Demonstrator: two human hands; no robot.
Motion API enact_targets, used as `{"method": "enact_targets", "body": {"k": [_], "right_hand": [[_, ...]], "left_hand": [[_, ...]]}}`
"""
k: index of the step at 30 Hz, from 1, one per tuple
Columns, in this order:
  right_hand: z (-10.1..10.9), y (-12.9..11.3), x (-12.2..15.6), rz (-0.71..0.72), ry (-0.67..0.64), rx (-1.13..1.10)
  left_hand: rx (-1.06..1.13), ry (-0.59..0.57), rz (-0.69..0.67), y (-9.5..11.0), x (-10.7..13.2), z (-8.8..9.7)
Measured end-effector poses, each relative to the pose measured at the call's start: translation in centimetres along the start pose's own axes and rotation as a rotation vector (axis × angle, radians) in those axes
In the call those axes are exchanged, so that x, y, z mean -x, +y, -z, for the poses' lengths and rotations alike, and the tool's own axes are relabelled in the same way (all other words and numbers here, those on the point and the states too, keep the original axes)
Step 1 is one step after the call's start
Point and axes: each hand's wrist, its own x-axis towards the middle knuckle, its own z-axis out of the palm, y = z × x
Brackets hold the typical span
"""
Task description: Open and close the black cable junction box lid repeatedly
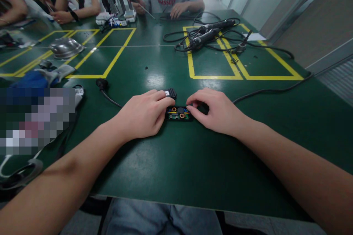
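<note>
An opened black electronics case (179,119) lies on the table between my hands, its circuit board and copper-wound coils facing up. My left hand (146,114) is closed round its left end, fingers curled over the edge. At the right end, my right hand (213,112) has thumb and forefinger drawn together in a pinch at the case's corner; its other fingers are curled. Just behind the case sits a ribbed black piece (172,93) with a white label, close to my left fingertips. A black cable (270,91) runs rightward from behind my right hand.
A black plug (102,83) with its cord lies left of my left hand. Further off are a metal bowl (66,47), a blue cloth item (33,80) and black handheld tools with tangled cables (205,38). Yellow tape (217,78) marks the green table. Co-workers sit opposite, one holding a tool.
</note>
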Motion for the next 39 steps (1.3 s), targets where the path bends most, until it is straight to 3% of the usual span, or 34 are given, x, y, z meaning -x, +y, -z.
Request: {"method": "enact_targets", "body": {"k": [3, 9, 14, 19, 24, 29, 33, 39], "right_hand": [[0.0, 0.0, 0.1, 0.022, 0.006, 0.015], [0.2, -0.1, 0.3, 0.067, 0.033, 0.015], [0.3, -0.1, 0.4, 0.061, 0.028, -0.026], [0.3, -0.2, 0.3, 0.023, 0.009, -0.042], [0.4, -0.3, 0.2, -0.001, 0.037, -0.082], [0.4, -0.3, 0.2, -0.039, 0.058, -0.114], [0.5, -0.4, 0.2, -0.061, 0.063, -0.136], [0.5, -0.4, 0.1, -0.057, 0.045, -0.138]], "left_hand": [[0.046, 0.115, 0.011, -0.4, 0.0, -0.1], [0.190, 0.251, 0.272, -1.3, -0.6, -1.1], [0.215, 0.183, 0.412, -1.7, -1.1, -1.6], [0.250, 0.123, 0.469, -1.4, -1.3, -1.4], [0.244, 0.178, 0.418, -1.2, -1.1, -1.0], [0.304, 0.256, 0.213, -1.0, -0.5, -0.3], [0.348, 0.204, 0.073, -0.6, -0.3, 0.1], [0.383, 0.132, 0.022, 0.0, -0.4, 0.0]]}}
